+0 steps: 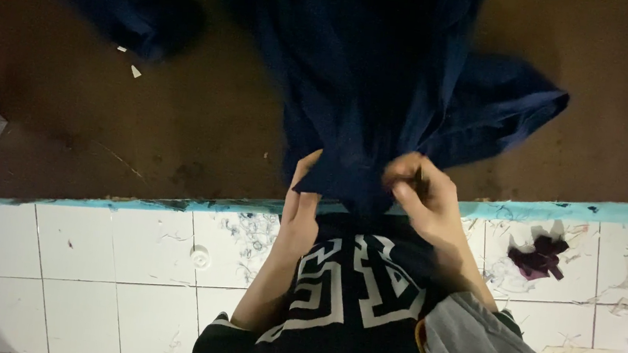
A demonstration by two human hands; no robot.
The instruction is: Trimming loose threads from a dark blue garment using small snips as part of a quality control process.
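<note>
A dark navy garment (385, 76) hung bunched and creased in front of the person, spreading above a brown floor (105, 118). The left hand (301, 198) pinched its lower edge, fingers closed on cloth. The right hand (423, 195) gripped a gathered fold beside it, perhaps a hem; blur hid details. White tiles (91, 255) lay below.

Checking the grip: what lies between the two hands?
In the head view, a bunched fold of the dark blue garment fills the gap between the left hand and right hand, both pinching it.
</note>
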